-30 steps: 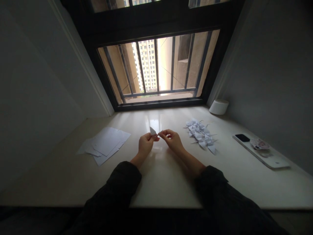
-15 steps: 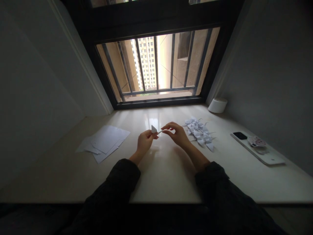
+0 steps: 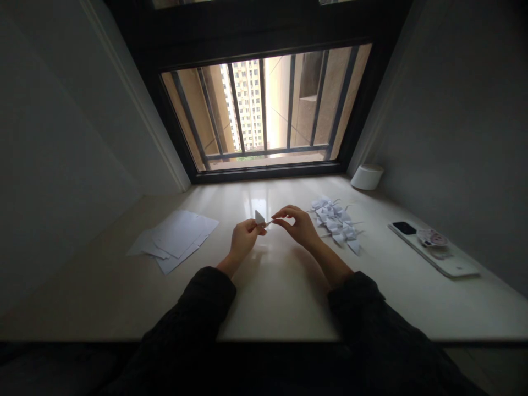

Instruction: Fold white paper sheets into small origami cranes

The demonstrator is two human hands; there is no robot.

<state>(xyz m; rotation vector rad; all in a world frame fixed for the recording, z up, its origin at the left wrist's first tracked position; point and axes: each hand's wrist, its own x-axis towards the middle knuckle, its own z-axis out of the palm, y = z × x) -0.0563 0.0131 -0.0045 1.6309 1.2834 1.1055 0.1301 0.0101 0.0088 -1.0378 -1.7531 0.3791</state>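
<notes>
A small folded white paper crane is held above the middle of the sill, its wide part sticking up. My left hand is closed on its body from the left. With thumb and index finger, my right hand pinches the thin pointed end on the other side. Part of the crane is hidden behind the fingers. To the right of my right hand lies a heap of folded paper cranes with thin points sticking out.
Loose white paper sheets overlap on the left of the pale sill. A white phone with a round grip lies at the right. A white round object stands in the back right corner, beside the barred window.
Almost nothing differs. Both hands keep the same hold on the paper crane, and the whole view has shifted very slightly.
</notes>
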